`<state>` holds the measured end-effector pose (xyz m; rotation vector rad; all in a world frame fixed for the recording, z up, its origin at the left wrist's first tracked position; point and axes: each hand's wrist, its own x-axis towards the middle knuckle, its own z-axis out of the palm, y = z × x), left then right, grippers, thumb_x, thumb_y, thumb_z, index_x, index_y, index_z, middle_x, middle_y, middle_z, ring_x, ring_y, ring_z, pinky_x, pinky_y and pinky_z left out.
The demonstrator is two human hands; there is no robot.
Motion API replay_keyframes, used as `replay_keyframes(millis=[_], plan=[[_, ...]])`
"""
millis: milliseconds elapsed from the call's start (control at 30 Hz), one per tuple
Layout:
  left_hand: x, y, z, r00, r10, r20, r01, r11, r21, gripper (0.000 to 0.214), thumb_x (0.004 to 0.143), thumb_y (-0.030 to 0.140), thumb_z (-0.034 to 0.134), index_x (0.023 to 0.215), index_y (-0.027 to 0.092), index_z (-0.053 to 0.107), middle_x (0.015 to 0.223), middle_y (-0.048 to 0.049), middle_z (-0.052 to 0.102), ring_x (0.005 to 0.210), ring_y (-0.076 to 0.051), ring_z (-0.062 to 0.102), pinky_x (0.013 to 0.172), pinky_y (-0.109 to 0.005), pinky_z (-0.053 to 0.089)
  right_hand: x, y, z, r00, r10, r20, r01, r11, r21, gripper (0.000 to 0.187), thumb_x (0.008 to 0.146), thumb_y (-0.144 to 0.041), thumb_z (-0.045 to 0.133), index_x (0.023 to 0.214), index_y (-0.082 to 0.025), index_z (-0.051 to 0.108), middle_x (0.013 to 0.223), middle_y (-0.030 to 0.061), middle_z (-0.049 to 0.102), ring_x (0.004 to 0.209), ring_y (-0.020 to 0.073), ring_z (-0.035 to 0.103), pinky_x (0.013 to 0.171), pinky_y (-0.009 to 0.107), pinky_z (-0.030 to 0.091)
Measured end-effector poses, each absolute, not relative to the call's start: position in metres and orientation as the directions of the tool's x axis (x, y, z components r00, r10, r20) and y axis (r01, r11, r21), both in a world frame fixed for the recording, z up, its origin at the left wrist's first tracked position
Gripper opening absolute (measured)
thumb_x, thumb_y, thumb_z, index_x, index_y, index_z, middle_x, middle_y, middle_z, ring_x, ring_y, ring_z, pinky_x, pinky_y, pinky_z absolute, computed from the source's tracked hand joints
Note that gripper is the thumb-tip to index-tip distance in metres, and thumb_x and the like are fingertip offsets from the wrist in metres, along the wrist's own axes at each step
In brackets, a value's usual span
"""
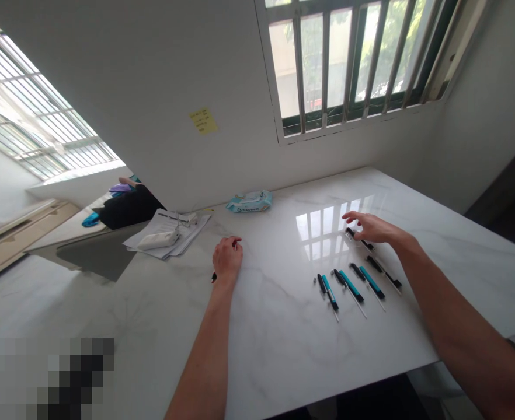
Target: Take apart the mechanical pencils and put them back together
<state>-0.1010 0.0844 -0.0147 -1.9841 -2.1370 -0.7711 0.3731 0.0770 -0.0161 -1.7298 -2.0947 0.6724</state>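
On the white marble bench, a loose stack of white papers lies left of the left hand, which rests curled almost shut. A small black piece shows at its edge; whether it is held, I cannot tell. Further right lie slim teal-and-black pen-shaped parts in a row, while the right hand, fingers open and spread, hovers just above a black pen-shaped piece.

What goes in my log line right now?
left hand: curled on marble table | right hand: over black pen | teal pens: lined up
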Motion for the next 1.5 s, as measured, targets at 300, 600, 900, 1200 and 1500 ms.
replay_keyframes(millis=[300,600,900,1200,1500], plan=[[-0.058,0.071,-0.001,0.006,0.86,0.511,0.89,-0.237,0.389,0.023,0.089,0.019,0.057,0.098,0.024,0.078,0.104,-0.0059,0.075,0.092,-0.024,0.067,0.09,-0.036,0.05,0.372,0.083,-0.023,-0.197,0.977,-0.087,0.835,0.121,-0.537,0.069,0.072,-0.011,0.067,0.139,-0.025,0.059,0.137,0.008,0.068,0.092,0.0212,0.07,0.072,0.028,0.054],[0.007,0.023,0.008,-0.049,0.936,0.348,0.555,-0.264,0.789,0.017,0.091,0.033,0.064,0.096,0.023,0.076,0.099,-0.0046,0.077,0.079,-0.019,0.069,0.071,-0.03,0.052,0.365,0.078,-0.011,-0.109,0.984,0.139,0.84,0.166,-0.517,0.052,0.08,-0.024,0.075,0.131,-0.024,0.065,0.12,0.0086,0.072,0.097,0.0266,0.069,0.082,0.039,0.056],[0.022,0.017,-0.017,0.04,0.99,0.132,0.153,-0.137,0.979,0.041,0.082,0.051,0.078,0.107,0.02,0.067,0.098,-0.0069,0.074,0.08,-0.017,0.069,0.068,-0.025,0.052,0.232,0.032,0.013,-0.461,0.678,0.572,0.538,0.727,-0.428,0.056,0.084,-0.02,0.077,0.136,-0.028,0.059,0.121,0.0086,0.066,0.113,0.029,0.062,0.098,0.046,0.054],[0.017,0.021,-0.022,0.044,0.986,0.161,0.198,-0.166,0.966,0.032,0.079,0.044,0.08,0.095,0.019,0.065,0.093,-0.0043,0.071,0.071,-0.014,0.067,0.065,-0.025,0.053,0.213,0.032,0.003,-0.483,0.71,0.512,0.428,0.701,-0.57,0.052,0.087,-0.029,0.08,0.135,-0.033,0.062,0.121,0.0062,0.072,0.101,0.0247,0.066,0.091,0.042,0.056],[0.003,0.03,-0.025,0.028,0.973,0.23,0.398,-0.222,0.89,0.029,0.085,0.047,0.073,0.098,0.021,0.07,0.089,-0.0044,0.075,0.07,-0.015,0.066,0.064,-0.025,0.051,0.322,0.099,0.008,-0.178,0.948,0.264,0.799,0.296,-0.524,0.023,0.094,-0.038,0.067,0.105,-0.021,0.077,0.098,0.0079,0.078,0.082,0.0208,0.07,0.075,0.033,0.053]])
